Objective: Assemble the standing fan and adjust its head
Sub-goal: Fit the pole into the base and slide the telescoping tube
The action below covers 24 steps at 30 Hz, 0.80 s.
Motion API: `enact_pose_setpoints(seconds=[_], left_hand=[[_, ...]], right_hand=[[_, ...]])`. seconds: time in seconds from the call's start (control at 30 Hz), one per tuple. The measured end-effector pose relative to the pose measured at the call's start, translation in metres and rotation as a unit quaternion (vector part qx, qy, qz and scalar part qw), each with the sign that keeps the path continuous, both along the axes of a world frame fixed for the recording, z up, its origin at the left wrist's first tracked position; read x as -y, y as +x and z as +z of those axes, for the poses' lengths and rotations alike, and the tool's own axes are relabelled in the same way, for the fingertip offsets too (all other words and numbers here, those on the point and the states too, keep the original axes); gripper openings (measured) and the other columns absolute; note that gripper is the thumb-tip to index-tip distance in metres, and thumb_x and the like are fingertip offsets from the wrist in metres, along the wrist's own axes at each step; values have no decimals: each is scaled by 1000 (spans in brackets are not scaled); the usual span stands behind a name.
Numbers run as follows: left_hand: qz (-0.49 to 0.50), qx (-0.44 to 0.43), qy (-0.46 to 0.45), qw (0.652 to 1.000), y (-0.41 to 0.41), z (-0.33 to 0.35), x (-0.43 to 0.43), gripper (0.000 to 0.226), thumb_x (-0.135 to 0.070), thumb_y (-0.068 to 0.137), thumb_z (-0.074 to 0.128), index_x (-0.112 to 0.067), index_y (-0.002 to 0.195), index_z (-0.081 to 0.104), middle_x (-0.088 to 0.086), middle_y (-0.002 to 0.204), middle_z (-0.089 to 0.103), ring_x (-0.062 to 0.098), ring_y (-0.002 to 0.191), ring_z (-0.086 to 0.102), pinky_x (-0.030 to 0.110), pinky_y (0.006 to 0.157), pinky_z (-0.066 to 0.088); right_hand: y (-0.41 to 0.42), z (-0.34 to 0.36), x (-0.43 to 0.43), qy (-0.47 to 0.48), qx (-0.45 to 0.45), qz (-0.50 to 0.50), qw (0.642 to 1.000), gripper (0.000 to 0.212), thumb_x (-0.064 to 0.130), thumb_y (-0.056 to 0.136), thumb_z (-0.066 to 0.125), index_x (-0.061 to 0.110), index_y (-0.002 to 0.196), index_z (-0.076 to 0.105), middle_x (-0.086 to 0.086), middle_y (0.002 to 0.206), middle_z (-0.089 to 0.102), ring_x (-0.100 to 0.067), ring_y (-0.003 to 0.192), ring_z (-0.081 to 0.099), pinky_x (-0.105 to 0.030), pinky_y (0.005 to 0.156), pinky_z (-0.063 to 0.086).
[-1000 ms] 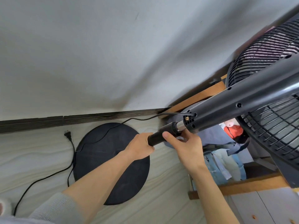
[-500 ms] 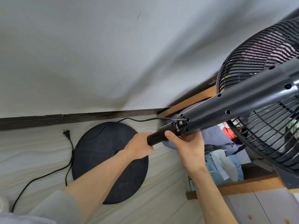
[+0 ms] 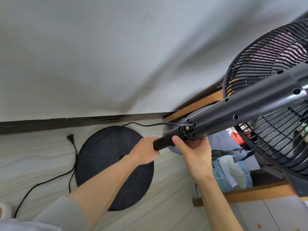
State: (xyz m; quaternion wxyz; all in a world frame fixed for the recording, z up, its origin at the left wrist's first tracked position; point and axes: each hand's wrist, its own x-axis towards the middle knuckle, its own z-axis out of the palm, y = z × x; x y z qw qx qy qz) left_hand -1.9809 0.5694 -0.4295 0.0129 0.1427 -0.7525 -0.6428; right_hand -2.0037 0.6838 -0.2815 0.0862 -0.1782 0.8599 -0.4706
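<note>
The left hand [image 3: 144, 153] was curled around the black pole [image 3: 164, 142]. The right hand [image 3: 195, 151] gripped the joint where this pole entered the fan body [image 3: 241, 112]. The round base [image 3: 108, 164] lay on the floor [image 3: 33, 157], apart from the pole.

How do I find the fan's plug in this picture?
Find the big round black base flat on the pale floor. Left of its top edge, below the dark skirting strip, a thin black cord ends in the plug. Only it has prongs, and it lies loose.
</note>
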Motion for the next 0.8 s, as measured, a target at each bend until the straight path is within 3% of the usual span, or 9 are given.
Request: enact_pose_setpoints(seconds=[0.3,0.43,0.5,0.63,0.7,0.8], left_hand=[[4,3,9,1000,0,-4,-2,20,-9,76,62,-26,86,62,-4,72,61,15,61,55,30,58,45],[-1,1,9,1000,0,-6,-2,23,-10,76,64,-25,94,64,1,79,66,17,67,59,29,61,47],[-3,-1,9,1000,-1,-6,-2,22,-9,77,64,-25,92,62,1,78,64,15,65,56,27,60,43],[-9,2,9,1000,0,-7,-1,22,-7,77,64,-26,87,59,0,76,61,13,64,54,25,59,40],[-22,4,-1,1000,-1,-6,0,22,-7,77,64,-26,84,59,0,74,61,13,62,53,25,58,40],[-54,15,-9,998,-5,-3,5,24,-5,76,66,-26,75,53,1,73,58,14,62,51,25,59,39]], right_hand=[[-1,4,-5,23,34,34,999,38,11,82,81,13,113,58,1,105,72,8,90,68,-3,71,48],[-9,12,-8,-107,89,43,989,52,25,70,83,10,115,61,-7,109,72,-21,109,67,-31,92,52],[-17,20,-6,-172,107,42,978,49,22,68,85,11,112,65,-7,108,71,-25,111,65,-36,93,51],[-17,30,2,-138,73,18,988,32,13,74,83,13,103,70,-3,105,76,-19,106,70,-31,89,52],[-10,32,6,-104,31,-23,994,20,15,80,81,18,97,70,6,94,78,-5,94,72,-19,78,54],[-1,31,13,-111,-1,-73,991,20,18,79,82,17,97,72,7,89,77,-1,85,72,-13,70,56]])
